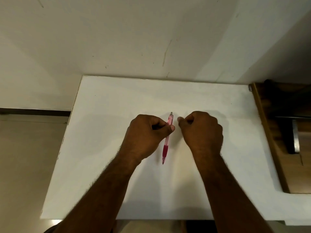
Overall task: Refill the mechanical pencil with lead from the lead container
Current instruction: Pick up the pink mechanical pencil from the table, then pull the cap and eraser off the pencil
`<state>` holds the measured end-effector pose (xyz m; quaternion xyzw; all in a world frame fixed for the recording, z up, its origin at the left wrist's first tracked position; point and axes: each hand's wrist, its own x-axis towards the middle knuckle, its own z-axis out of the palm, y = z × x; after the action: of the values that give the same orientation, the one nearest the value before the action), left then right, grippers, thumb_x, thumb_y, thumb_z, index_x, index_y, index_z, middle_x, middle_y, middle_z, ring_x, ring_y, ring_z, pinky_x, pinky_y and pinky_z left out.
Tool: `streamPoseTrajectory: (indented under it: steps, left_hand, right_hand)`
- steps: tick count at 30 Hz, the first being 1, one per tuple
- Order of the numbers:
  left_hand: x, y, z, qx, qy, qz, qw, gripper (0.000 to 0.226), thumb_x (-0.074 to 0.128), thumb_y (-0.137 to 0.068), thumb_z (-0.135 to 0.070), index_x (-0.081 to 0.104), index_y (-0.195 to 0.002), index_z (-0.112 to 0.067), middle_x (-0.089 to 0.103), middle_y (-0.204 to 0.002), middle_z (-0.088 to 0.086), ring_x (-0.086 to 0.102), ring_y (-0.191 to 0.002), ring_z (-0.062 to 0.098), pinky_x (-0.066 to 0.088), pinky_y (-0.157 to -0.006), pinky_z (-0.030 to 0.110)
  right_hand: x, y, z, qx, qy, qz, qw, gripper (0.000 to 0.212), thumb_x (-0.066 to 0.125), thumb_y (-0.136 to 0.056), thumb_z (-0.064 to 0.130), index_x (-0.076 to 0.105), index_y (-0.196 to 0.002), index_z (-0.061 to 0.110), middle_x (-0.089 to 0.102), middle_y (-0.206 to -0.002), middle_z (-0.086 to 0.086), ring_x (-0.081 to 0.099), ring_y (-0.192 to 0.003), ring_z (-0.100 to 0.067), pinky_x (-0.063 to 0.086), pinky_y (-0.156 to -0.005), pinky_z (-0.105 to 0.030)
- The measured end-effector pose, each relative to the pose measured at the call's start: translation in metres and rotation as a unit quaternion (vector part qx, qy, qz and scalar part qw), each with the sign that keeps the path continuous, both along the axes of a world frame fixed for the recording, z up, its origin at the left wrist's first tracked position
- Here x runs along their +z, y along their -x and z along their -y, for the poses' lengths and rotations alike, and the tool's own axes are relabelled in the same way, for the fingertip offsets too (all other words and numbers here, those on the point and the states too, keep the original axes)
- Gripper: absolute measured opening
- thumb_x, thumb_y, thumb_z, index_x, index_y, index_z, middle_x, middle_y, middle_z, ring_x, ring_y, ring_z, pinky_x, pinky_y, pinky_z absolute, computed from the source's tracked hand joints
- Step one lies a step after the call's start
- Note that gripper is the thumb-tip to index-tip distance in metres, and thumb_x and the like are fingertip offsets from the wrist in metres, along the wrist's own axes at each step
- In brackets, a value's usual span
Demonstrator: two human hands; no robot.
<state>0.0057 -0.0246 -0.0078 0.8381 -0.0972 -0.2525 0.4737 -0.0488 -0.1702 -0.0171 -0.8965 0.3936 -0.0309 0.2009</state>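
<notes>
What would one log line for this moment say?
left hand: grips pink pencil | right hand: pinched shut beside its top | lead container: unseen

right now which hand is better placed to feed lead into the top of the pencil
Right. The left hand already holds the pink mechanical pencil mid-barrel, its tip pointing toward the person. The right hand has its pinched fingertips close beside the pencil's top end. No lead is discernible.

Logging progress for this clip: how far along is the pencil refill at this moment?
Done: the left hand has the pink mechanical pencil gripped mid-barrel, tip toward the person, top end exposed. In hand: the right hand is closed beside that top end with pinched fingers; any lead in them is too small to see. Left: confirming lead goes in. No lead container is visible on the white table.
</notes>
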Motion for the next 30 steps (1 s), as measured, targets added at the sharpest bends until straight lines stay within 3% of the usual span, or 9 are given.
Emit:
streamPoseTrajectory:
  steps: [2, 5, 7, 9, 16, 20, 25, 28, 30]
  left_hand:
    - [0.0, 0.0, 0.0, 0.0, -0.001, -0.006, 1.0, 0.024, 0.078, -0.082, -0.044, 0.079, -0.074, -0.022, 0.071, -0.063, -0.004, 0.067, -0.064, 0.017, 0.06, -0.072, 0.04]
    - [0.0, 0.0, 0.001, -0.002, -0.005, -0.011, 1.0, 0.022, 0.079, -0.082, -0.043, 0.079, -0.075, -0.022, 0.07, -0.063, -0.006, 0.067, -0.064, 0.017, 0.059, -0.072, 0.04]
    - [0.0, 0.0, 0.001, -0.006, -0.007, -0.011, 1.0, 0.023, 0.078, -0.082, -0.043, 0.079, -0.076, -0.021, 0.07, -0.064, -0.005, 0.066, -0.064, 0.018, 0.057, -0.07, 0.037]
    - [-0.001, 0.001, 0.002, -0.008, -0.01, -0.009, 1.0, 0.023, 0.078, -0.083, -0.043, 0.08, -0.077, -0.021, 0.069, -0.064, -0.005, 0.065, -0.064, 0.017, 0.054, -0.068, 0.033]
    - [-0.003, 0.001, 0.003, -0.018, -0.019, 0.005, 1.0, 0.024, 0.077, -0.082, -0.045, 0.078, -0.074, -0.022, 0.071, -0.065, -0.003, 0.067, -0.066, 0.022, 0.055, -0.066, 0.036]
    - [-0.005, 0.002, 0.003, -0.028, -0.026, 0.015, 0.999, 0.025, 0.077, -0.082, -0.046, 0.077, -0.072, -0.024, 0.071, -0.064, -0.005, 0.066, -0.065, 0.018, 0.052, -0.064, 0.032]
    - [-0.007, 0.001, 0.001, -0.04, -0.039, 0.017, 0.998, 0.025, 0.078, -0.081, -0.047, 0.077, -0.071, -0.025, 0.068, -0.061, -0.008, 0.059, -0.055, 0.008, 0.045, -0.058, 0.025]
    - [-0.007, 0.003, 0.001, -0.033, -0.031, 0.01, 0.999, 0.026, 0.078, -0.081, -0.047, 0.077, -0.07, -0.023, 0.071, -0.064, -0.005, 0.063, -0.06, 0.014, 0.049, -0.061, 0.029]
    - [-0.007, 0.001, 0.001, -0.026, -0.029, 0.006, 0.999, 0.027, 0.078, -0.081, -0.046, 0.077, -0.068, -0.022, 0.07, -0.062, -0.006, 0.062, -0.059, 0.012, 0.049, -0.061, 0.027]
  right_hand:
    - [0.008, 0.0, 0.007, -0.014, -0.04, 0.072, 0.996, 0.024, 0.067, -0.091, 0.045, 0.069, -0.078, 0.026, 0.066, -0.071, 0.014, 0.067, -0.074, -0.014, 0.041, -0.066, -0.024]
    - [0.021, -0.003, 0.013, -0.045, -0.255, 0.195, 0.946, 0.013, 0.074, -0.089, 0.032, 0.077, -0.082, 0.022, 0.074, -0.074, 0.011, 0.069, -0.071, -0.006, 0.054, -0.073, -0.028]
    - [0.025, -0.004, 0.011, -0.046, -0.359, 0.184, 0.914, 0.011, 0.074, -0.089, 0.029, 0.08, -0.089, 0.019, 0.077, -0.078, 0.005, 0.068, -0.062, -0.005, 0.057, -0.071, -0.031]
    - [0.024, -0.003, 0.008, -0.026, -0.379, 0.159, 0.911, 0.012, 0.073, -0.089, 0.028, 0.08, -0.09, 0.018, 0.078, -0.079, 0.001, 0.066, -0.063, -0.008, 0.057, -0.07, -0.031]
    - [0.021, -0.005, 0.006, -0.004, -0.346, 0.156, 0.925, 0.009, 0.076, -0.087, 0.028, 0.08, -0.081, 0.022, 0.076, -0.069, 0.005, 0.068, -0.067, -0.011, 0.059, -0.071, -0.031]
    - [0.018, -0.007, 0.005, 0.004, -0.326, 0.155, 0.932, 0.012, 0.075, -0.088, 0.026, 0.079, -0.078, 0.021, 0.074, -0.069, 0.007, 0.068, -0.069, -0.012, 0.06, -0.078, -0.036]
    - [0.014, -0.008, 0.009, -0.052, -0.328, 0.22, 0.917, 0.013, 0.075, -0.088, 0.025, 0.076, -0.075, 0.026, 0.072, -0.061, 0.012, 0.067, -0.06, -0.004, 0.059, -0.072, -0.032]
    - [0.003, -0.003, 0.019, -0.047, -0.215, 0.166, 0.961, 0.014, 0.075, -0.087, 0.032, 0.076, -0.078, 0.022, 0.073, -0.071, 0.01, 0.071, -0.073, -0.012, 0.057, -0.075, -0.033]
    - [-0.006, 0.001, 0.021, -0.027, -0.115, 0.079, 0.99, 0.022, 0.072, -0.088, 0.037, 0.07, -0.071, 0.023, 0.066, -0.067, 0.013, 0.067, -0.071, -0.015, 0.047, -0.066, -0.026]
